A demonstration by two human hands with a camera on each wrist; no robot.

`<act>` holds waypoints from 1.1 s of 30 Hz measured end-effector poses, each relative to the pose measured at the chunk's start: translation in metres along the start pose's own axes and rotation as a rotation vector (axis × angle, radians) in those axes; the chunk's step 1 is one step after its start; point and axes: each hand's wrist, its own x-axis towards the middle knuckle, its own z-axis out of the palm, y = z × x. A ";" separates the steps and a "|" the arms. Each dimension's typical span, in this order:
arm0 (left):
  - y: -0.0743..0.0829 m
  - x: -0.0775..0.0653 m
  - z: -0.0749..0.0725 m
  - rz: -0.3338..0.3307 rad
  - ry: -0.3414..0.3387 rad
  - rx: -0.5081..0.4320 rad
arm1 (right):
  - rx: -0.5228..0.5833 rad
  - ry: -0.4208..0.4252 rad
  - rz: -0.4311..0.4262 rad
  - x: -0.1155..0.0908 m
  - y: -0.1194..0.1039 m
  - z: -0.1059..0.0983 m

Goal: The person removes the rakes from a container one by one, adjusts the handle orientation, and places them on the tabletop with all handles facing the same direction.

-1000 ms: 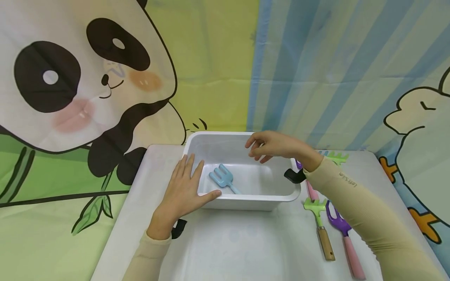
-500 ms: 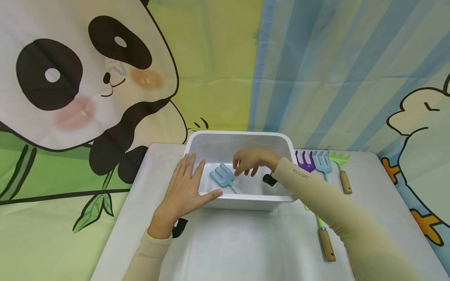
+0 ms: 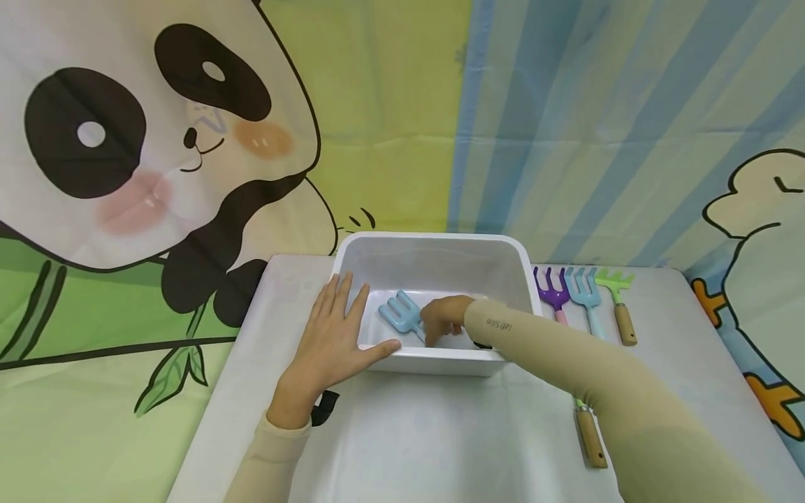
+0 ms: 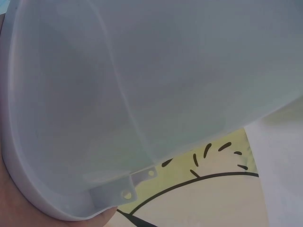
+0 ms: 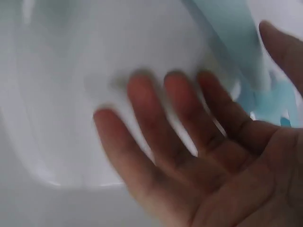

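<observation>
A white plastic tub sits on the white table, and inside it lies a light blue toy hand fork. My left hand rests on the tub's left front corner, fingers spread and straight. Seen from the left wrist, the tub's outer wall fills most of the view. Reaching down into the tub is my right hand, at the blue fork's handle. Up close, the right wrist view has that handle between thumb and fingers, which look apart from it.
Right of the tub lie a purple fork, another light blue fork and a green rake. A wooden handle shows beside my right sleeve. A cartoon-printed cloth hangs behind the table.
My right hand has moved left and down from above the tub's right side to the blue fork's handle. My left hand has stayed on the tub's corner.
</observation>
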 end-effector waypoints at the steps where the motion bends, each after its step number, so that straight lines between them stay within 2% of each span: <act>1: 0.000 0.000 0.000 0.000 0.000 0.002 | -0.034 0.011 -0.007 0.000 -0.001 0.002; 6: 0.000 0.001 0.000 0.008 0.004 -0.003 | -0.174 0.032 -0.029 0.000 -0.004 0.006; 14: -0.002 0.001 0.000 0.004 -0.001 0.004 | -0.140 0.057 -0.034 0.005 0.003 -0.003; 17: -0.002 0.000 0.000 0.004 -0.002 0.003 | -0.026 0.059 -0.023 0.004 0.007 -0.013; 22: -0.002 0.000 -0.001 0.000 -0.012 0.008 | 0.195 0.011 -0.019 0.009 0.017 -0.024; 28: -0.002 0.000 0.000 -0.001 -0.010 0.004 | 0.453 -0.104 -0.067 0.011 0.028 -0.031; 33: -0.002 0.000 0.000 -0.003 -0.008 -0.005 | 0.628 -0.239 -0.075 0.009 0.033 -0.035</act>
